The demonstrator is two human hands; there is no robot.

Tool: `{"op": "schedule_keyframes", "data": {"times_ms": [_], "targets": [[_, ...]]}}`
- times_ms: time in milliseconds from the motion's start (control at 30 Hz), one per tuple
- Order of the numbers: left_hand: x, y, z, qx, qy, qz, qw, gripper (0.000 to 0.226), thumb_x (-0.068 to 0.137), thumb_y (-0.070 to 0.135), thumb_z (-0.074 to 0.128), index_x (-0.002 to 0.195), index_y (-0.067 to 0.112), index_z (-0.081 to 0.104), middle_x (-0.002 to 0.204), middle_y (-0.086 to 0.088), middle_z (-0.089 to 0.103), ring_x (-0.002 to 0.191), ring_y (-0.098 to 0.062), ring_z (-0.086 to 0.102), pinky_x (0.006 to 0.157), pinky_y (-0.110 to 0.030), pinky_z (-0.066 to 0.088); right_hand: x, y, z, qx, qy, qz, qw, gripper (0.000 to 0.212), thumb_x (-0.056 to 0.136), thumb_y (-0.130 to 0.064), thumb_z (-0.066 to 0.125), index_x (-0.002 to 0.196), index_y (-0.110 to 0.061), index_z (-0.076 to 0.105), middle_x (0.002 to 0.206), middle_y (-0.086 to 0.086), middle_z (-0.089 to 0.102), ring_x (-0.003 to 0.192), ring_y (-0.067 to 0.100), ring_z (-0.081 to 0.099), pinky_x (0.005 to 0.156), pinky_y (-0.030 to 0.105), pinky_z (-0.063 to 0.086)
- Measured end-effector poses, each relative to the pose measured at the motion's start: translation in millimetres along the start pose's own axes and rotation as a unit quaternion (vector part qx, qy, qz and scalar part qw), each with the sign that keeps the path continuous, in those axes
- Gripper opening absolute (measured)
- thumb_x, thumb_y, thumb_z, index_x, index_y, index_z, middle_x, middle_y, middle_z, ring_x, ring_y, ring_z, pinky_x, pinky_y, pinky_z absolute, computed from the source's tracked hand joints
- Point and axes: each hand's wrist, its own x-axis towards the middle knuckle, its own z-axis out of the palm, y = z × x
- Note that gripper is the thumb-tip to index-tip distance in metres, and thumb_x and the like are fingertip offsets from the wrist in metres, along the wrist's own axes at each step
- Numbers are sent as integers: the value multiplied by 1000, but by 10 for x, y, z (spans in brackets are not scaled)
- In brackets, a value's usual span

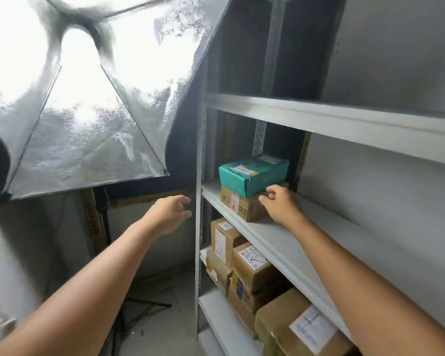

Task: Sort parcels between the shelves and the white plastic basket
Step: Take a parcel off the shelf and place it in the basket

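Right hand sits loose-fingered, gripping nothing, at the 3 o'clock end of the teal box stacked on the brown box on the shelf, left hand open at 9 o'clock outside the post, so a one-sided tug could tip the teal box off!

A big silver-lined light hood glows on the left, tilted toward us on a black stand whose legs spread over the grey floor, beside a pale wall
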Motion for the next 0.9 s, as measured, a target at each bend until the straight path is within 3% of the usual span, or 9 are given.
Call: {"op": "schedule_keyframes", "data": {"times_ms": [267, 367, 467, 600, 700, 900], "targets": [[1135, 442, 222, -158, 18, 33, 987, 66, 89, 36, 66, 147, 23, 37, 145, -5, 48, 130, -25, 49, 101, -42, 47, 947, 16, 86, 69, 67, 46, 994, 60, 93, -40, 60, 144, -13, 44, 145, 10, 49, 129, 29, 49, 100, 32, 39], [1432, 524, 273, -237, -10, 36, 971, 71, 89, 39, 65, 150, 24, 32, 146, -4, 46, 131, -26, 48, 96, -43, 51, 1126, -4, 134, 81, 85, 77, 990, 63, 92, -42, 61, 144, -10, 44, 145, 11, 49, 130, 30, 48, 98, 32, 40], [1614, 551, 346, -264, -43, 57, 962, 68, 90, 38, 63, 150, 21, 35, 142, -3, 51, 123, -22, 55, 85, -40, 58, 1207, -34, 261, 134, 93, 93, 982, 51, 91, -36, 64, 134, -11, 54, 132, 8, 60, 115, 25, 58, 88, 28, 44], [1755, 515, 405, -336, -82, 65, 936, 59, 91, 33, 63, 145, 20, 43, 132, -4, 59, 112, -21, 63, 78, -41, 60, 1257, -80, 387, 201, 95, 130, 966, 51, 92, -28, 63, 138, -12, 50, 133, 7, 59, 115, 24, 59, 100, 39, 49], [1778, 464, 406, -386, -93, 63, 916, 54, 89, 29, 66, 139, 20, 48, 124, -4, 62, 105, -19, 66, 79, -42, 60, 1231, -113, 404, 226, 95, 138, 960, 52, 93, -24, 62, 142, -15, 46, 134, 6, 58, 116, 25, 59, 98, 45, 51], [1557, 453, 363, -425, -101, 48, 898, 44, 85, 25, 72, 123, 29, 52, 119, -2, 63, 107, -23, 65, 82, -47, 59, 994, -182, 379, 259, 112, 107, 953, 58, 93, -14, 63, 146, -22, 41, 134, 4, 58, 110, 17, 62, 87, 34, 56]]}}
